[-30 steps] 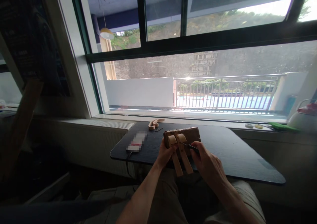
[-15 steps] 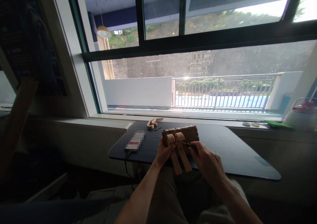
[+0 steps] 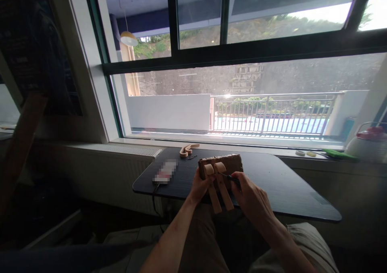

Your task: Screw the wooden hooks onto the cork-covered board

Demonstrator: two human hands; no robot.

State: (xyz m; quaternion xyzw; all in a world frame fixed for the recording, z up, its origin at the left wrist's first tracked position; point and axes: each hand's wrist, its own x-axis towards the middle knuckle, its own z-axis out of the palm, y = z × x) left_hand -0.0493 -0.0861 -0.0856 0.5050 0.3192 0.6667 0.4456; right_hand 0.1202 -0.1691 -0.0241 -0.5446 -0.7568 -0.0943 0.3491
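My left hand [image 3: 199, 187] grips the left end of a brown rectangular piece [image 3: 234, 163] with a rough upper edge, above the table's near side. Its thumb presses near the left of two tan straps [image 3: 215, 198]. Each strap curls over at the top and hangs straight below the piece; they look like leather or thin wood. In my right hand [image 3: 248, 190], closed fingers hold a slim dark-handled tool [image 3: 232, 178], like a screwdriver or awl. Its thin tip meets the right strap [image 3: 225, 190] below the curl. The fingers behind the piece are hidden.
On the dark table [image 3: 290, 188], tan curled pieces [image 3: 188, 149] lie at the back with several small screw-like bits [image 3: 192, 157]. A blurred-out device [image 3: 165, 172] with a cable is at left. The window sill holds small rolls [image 3: 305, 154], a green item [image 3: 338, 154] and a white kettle [image 3: 367, 144].
The view shifts slightly. Both hands keep their holds, and the tool's tip stays at the right strap. My right hand turns only a little around the tool.
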